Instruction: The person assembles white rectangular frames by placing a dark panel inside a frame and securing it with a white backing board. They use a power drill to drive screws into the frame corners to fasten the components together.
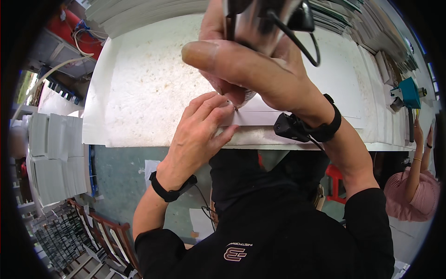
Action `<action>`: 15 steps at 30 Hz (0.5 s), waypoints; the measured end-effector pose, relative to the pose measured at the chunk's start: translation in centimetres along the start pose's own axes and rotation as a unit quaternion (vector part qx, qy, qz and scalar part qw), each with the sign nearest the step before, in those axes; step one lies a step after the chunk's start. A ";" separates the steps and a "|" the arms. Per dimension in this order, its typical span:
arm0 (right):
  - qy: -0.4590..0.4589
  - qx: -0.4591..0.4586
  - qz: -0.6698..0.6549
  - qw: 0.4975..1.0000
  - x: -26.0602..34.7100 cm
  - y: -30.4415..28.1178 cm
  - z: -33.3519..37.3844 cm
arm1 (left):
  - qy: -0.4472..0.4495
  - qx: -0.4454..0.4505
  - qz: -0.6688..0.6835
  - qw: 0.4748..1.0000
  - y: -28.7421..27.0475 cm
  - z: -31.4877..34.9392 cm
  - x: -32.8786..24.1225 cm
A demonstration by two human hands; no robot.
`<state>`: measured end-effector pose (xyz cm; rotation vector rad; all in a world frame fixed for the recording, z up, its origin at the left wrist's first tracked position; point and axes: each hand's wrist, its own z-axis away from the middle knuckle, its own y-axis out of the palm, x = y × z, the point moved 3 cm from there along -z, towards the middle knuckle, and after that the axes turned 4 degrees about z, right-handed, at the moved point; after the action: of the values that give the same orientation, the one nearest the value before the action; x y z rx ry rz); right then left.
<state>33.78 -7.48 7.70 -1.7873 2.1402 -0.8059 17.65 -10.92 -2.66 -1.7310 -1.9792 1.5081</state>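
White strip (260, 119), long axis left-right; left hand (197, 123) flat, fingers extended, at left end; right hand (253, 69), above, grips tool (260, 28).

Long flat white strip (260, 119) lies on broad white bench (144, 83), near edge. Grey sheet stack (148, 14): far left. Boxy teal tool (409, 93): right. Rectangular white bundles (58, 162): left of bench.

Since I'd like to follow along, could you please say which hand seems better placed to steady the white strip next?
Probably the left hand: it lies low, at the left end of the white strip, while the right hand is raised and seems occupied with a dark-and-silver object.
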 end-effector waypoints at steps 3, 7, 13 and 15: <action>0.368 0.004 -0.381 0.848 0.9 -0.7 -1.6 | -0.006 0.015 -0.022 1.000 -0.2 -0.1 -0.1; 0.346 -0.039 -0.359 0.866 2.0 -6.2 -2.7 | 0.007 0.052 -0.046 0.998 -0.8 -1.4 -1.1; 0.390 -0.242 -0.170 0.872 3.1 -14.4 -0.4 | -0.031 0.129 -0.023 0.991 -1.3 -6.9 -1.6; 0.393 -0.291 -0.139 0.861 3.1 -16.2 1.2 | -0.012 0.133 0.024 0.991 0.9 -10.2 -2.0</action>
<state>47.14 -12.39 16.15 -2.4001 2.9140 -1.2196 25.46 -6.67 2.74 -1.6674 -1.6643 1.7238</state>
